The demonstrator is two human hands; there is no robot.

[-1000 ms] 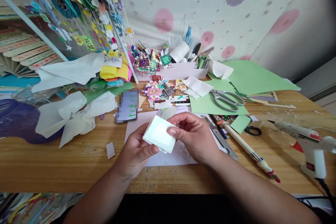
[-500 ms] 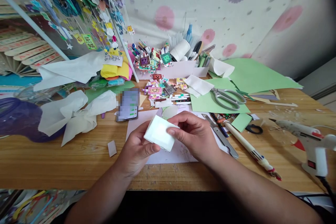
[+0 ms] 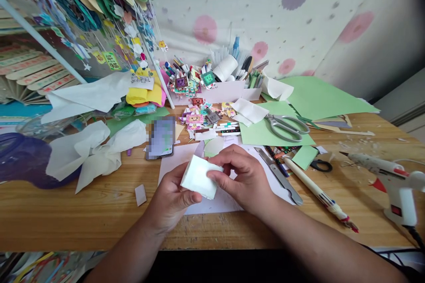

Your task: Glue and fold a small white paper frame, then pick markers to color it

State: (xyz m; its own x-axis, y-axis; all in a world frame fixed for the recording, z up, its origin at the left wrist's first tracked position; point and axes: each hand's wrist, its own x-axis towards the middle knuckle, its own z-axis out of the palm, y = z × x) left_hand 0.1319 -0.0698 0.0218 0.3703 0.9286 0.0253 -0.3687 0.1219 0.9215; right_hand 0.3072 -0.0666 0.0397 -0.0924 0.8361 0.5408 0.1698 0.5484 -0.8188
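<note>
And here, at left, the left hand has the white paper box by its left side, fingers closed; the near-square box tilts between both hands, above a white sheet; rightward, the right hand's fingers pinch its upper-right edge, equally near.

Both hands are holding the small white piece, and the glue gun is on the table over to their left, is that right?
Wrong side: the head view shows the glue gun on the table to their right. The left hand and right hand do hold the small white piece.
</note>
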